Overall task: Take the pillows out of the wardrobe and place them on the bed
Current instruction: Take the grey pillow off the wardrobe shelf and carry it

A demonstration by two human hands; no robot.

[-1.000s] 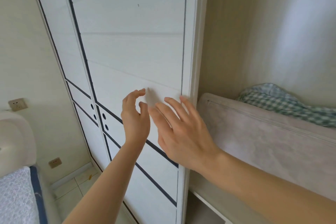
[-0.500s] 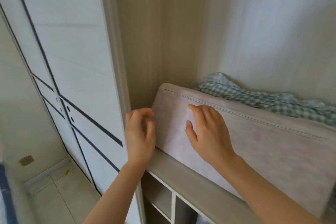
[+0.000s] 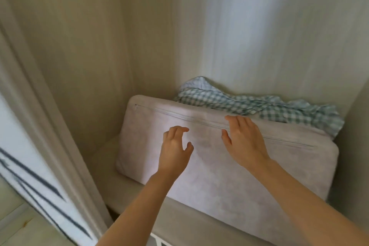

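Two bare forearms in frame — no sleeves, both uncovered up to the frame edge. Left hand (image 3: 175,151) and right hand (image 3: 244,142) bare too — no gloves, rings, watch or wristbands visible.

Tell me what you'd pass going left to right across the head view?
Sliding door → wardrobe side wall → left hand → right hand → checked cloth's right end.

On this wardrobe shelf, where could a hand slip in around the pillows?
Bare shelf shows between the grey pillow and the wardrobe's left wall; more runs along the front edge. The pillow's right end sits close against the right wall, and the checked pillow is packed behind it. Left hand and right hand are at its face.
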